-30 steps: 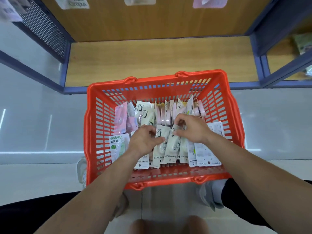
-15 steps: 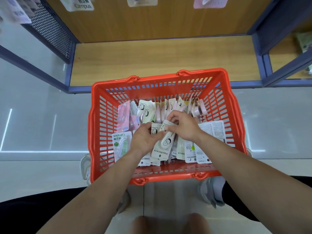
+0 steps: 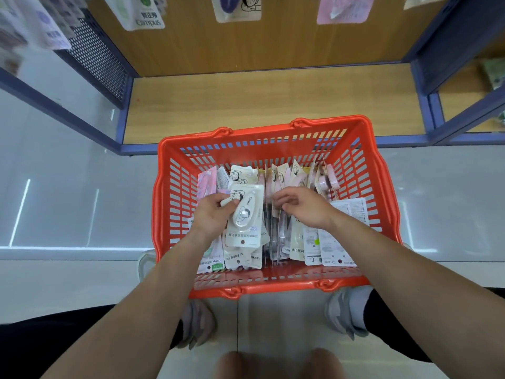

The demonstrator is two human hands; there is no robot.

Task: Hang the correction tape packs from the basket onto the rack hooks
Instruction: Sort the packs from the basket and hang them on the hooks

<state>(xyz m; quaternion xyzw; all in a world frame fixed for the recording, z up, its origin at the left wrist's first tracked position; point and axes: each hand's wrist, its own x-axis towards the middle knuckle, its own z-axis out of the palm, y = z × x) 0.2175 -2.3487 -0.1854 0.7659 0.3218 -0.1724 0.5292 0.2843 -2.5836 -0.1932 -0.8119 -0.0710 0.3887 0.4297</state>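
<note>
One red basket stands on the floor before the shelf, crammed with packs too many to count. The left hand grips one white pack, lifted above the others. The right hand, fingers loosely curled and holding nothing, touches the upright packs. Four packs hang above.

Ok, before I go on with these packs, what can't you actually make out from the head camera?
- Rack hooks: cut off by the top edge; only the lower parts of the hanging packs show.
- Packs lower in the basket: covered by upper packs, the left hand and the right hand.
- Whether the right hand grips anything: its curled fingers hide that.
- Small print on the held pack: too small.
- Left-edge hanging packs: blurred.
</note>
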